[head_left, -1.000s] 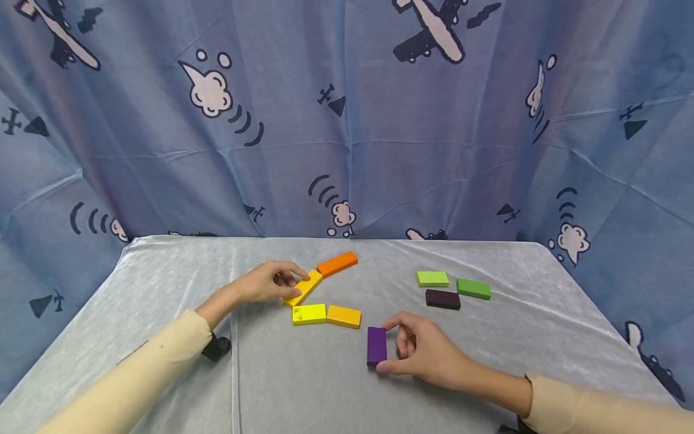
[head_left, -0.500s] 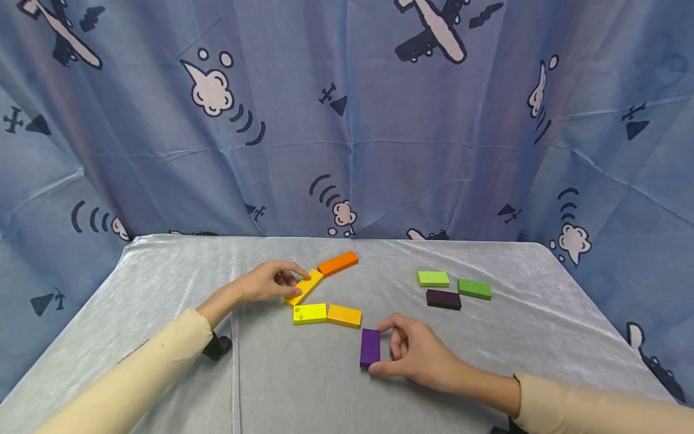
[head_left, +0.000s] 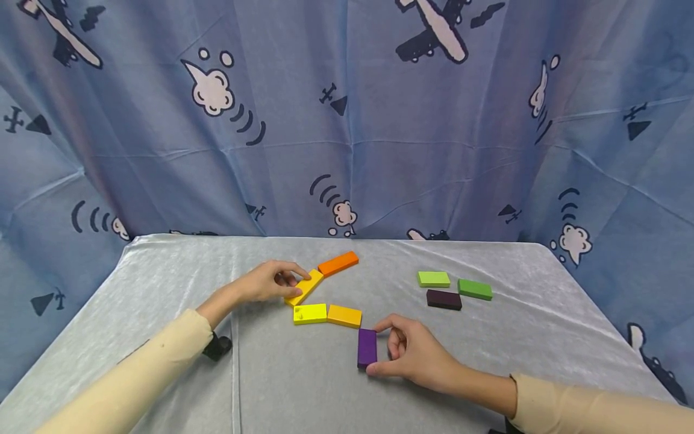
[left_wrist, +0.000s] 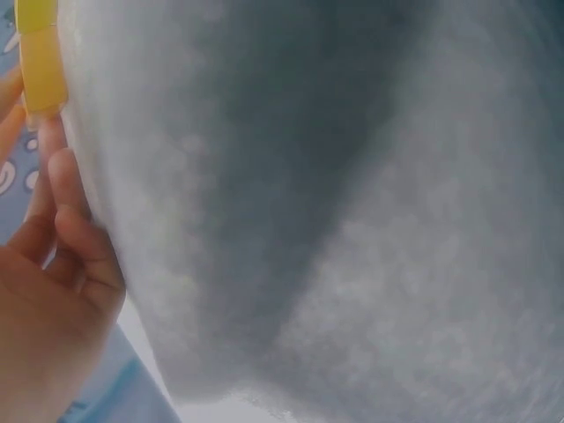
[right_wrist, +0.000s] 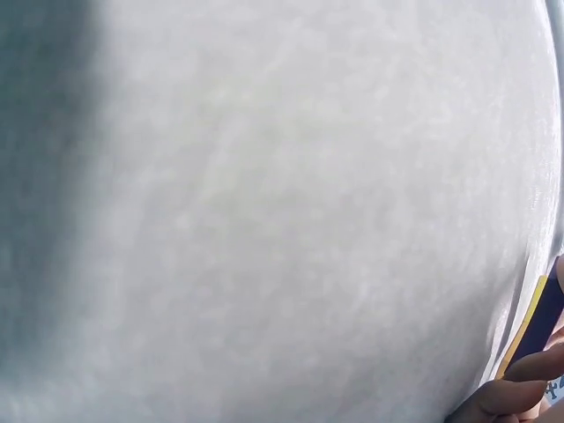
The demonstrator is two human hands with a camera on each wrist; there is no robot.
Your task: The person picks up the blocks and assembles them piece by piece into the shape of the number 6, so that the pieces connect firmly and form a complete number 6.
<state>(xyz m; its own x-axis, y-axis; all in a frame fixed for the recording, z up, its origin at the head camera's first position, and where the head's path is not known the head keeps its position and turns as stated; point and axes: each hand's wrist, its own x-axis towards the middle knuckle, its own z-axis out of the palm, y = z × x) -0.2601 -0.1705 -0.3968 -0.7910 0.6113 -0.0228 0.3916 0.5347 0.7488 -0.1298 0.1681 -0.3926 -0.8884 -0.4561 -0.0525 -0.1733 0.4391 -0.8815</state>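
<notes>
In the head view my left hand (head_left: 265, 282) pinches a yellow-orange block (head_left: 311, 283) between thumb and fingers, flat on the cloth. An orange block (head_left: 338, 263) extends from its far end. Just below lie a bright yellow block (head_left: 317, 314) and an amber block (head_left: 344, 316), end to end. My right hand (head_left: 423, 352) holds a purple block (head_left: 367, 345) by its two ends, thumb at the near end. The far end of that block is right at the amber block's corner. The right wrist view catches the purple block (right_wrist: 532, 345) and fingertips at its lower right edge.
On the right of the table lie a light green block (head_left: 433, 279), a green block (head_left: 475, 289) and a dark brown block (head_left: 444, 299). A grey cloth (head_left: 293, 380) covers the table. A blue printed curtain (head_left: 293, 120) hangs behind it.
My right hand has slid the purple block left, up to the amber block's corner. The left hand stays in place on the yellow-orange block.
</notes>
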